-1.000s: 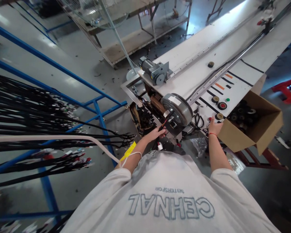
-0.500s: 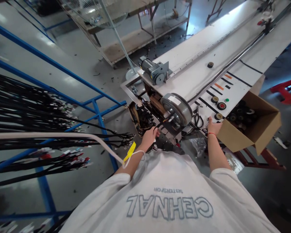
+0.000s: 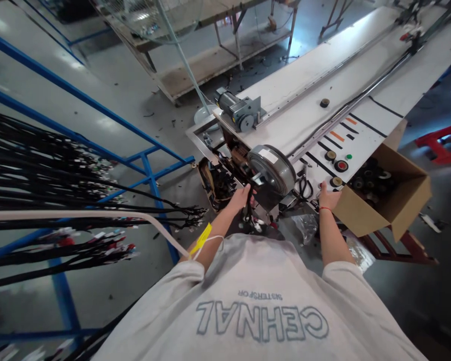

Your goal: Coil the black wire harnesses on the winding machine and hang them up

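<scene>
In front of the round grey wheel [image 3: 276, 170], my left hand [image 3: 243, 197] is closed around a black wire harness [image 3: 249, 204]. White and coloured connectors [image 3: 257, 223] dangle below that hand. The harness also stretches along the white bench [image 3: 304, 113], on the far side of the wheel. My right hand [image 3: 328, 197] lies at the near edge of the bench, beside a tape roll [image 3: 336, 182]. One of its digits points up close to a small red button [image 3: 320, 186]; the other fingers are partly hidden, and I see nothing held in it.
At the right stands an open cardboard box [image 3: 408, 203] of dark rolls. A grey motor [image 3: 235, 105] sits on the bench's far side. On the left, a blue rack [image 3: 150, 173] carries many black harnesses [image 3: 33, 155]. A pale hose [image 3: 97, 214] with a yellow tag crosses near my left forearm.
My left hand has moved slightly up and right, toward the wheel, with the harness; its connectors now hang lower in view. My right hand stays at the bench edge.
</scene>
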Demonstrator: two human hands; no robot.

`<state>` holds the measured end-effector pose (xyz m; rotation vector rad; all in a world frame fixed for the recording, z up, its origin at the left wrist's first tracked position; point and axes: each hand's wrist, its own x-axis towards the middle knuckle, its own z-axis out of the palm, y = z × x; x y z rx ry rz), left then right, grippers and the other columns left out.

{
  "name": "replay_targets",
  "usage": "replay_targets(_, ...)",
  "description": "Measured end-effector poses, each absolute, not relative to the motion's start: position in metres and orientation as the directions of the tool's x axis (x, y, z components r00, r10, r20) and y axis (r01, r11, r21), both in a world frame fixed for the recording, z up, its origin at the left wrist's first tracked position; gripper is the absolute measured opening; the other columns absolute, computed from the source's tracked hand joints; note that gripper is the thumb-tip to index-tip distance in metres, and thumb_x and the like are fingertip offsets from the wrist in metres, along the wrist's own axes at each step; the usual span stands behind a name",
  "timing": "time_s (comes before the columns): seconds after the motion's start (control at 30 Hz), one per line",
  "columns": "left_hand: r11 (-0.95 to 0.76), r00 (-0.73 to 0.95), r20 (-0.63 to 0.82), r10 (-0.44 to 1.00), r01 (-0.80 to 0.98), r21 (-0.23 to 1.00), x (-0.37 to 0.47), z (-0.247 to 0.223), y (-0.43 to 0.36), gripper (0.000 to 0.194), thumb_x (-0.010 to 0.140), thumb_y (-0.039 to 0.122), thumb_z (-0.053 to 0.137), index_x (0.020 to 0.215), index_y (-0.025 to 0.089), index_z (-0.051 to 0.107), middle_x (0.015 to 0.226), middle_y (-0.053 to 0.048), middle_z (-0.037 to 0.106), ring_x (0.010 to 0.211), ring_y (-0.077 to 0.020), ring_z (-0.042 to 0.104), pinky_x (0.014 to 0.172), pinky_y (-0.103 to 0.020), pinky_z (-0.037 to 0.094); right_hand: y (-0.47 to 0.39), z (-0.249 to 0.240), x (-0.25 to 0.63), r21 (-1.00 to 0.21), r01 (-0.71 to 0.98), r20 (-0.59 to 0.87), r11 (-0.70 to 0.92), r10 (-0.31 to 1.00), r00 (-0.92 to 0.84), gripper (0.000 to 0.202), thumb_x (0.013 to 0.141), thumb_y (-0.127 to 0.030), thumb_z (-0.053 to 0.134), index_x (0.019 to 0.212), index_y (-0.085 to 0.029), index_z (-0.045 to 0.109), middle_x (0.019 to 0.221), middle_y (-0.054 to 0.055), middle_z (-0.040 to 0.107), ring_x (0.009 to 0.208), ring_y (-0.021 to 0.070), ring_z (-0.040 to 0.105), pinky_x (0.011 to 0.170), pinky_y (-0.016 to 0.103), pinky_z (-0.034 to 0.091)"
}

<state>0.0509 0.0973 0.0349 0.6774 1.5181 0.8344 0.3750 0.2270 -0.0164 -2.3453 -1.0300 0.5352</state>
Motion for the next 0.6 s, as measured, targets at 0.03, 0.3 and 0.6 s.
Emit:
replay_targets(0.03, 0.62, -0.014, -0.642, 0.766, -0.248, 0.745, 0.046, 0.034, 0.099, 0.036, 0.1, 0.04, 0.041, 0.085, 0.013, 0.06, 0.052, 0.003, 0.048, 0.044, -0.0085, 0.048, 0.047, -0.018, 0.04, 0.227, -0.017, 0.375, -0.6, 0.555, -0.144, -0.577, 0.759, 0.635, 0.096, 0.082, -0.063, 0.058, 0.144, 0.004, 0.03, 0.143, 0.032, 0.039, 0.132, 0.0385, 0.041, 0.11, 0.045, 0.033)
replay_targets(0.3, 0.672, 0.305, -0.677, 0.67, -0.637, 0.378, 0.025, 0.032, 0.102, 0.032, 0.101, 0.032, 0.042, 0.078, 0.014, 0.056, 0.046, 0.01, 0.026, 0.035, -0.003, 0.028, 0.041, -0.013, 0.03, 0.23, 0.005, 0.371, -0.581, 0.621, -0.103, -0.526, 0.805, 0.584, 0.073, 0.082, -0.048, 0.061, 0.139, -0.008, 0.039, 0.133, 0.027, 0.048, 0.128, 0.036, 0.044, 0.105, 0.049, 0.037)
replay_targets(0.6, 0.664, 0.1, -0.667, 0.738, -0.279, 0.694, 0.028, 0.026, 0.117, 0.049, 0.098, 0.052, 0.035, 0.099, 0.013, 0.064, 0.077, -0.01, 0.071, 0.075, -0.0194, 0.07, 0.071, -0.032, 0.057, 0.298, 0.093, 0.24, -0.92, 0.359, 0.048, 0.16, 0.952, -0.301, 0.044, 0.099, -0.046, 0.042, 0.105, -0.006, 0.059, 0.101, 0.012, 0.063, 0.108, 0.0224, 0.056, 0.093, 0.036, 0.047)
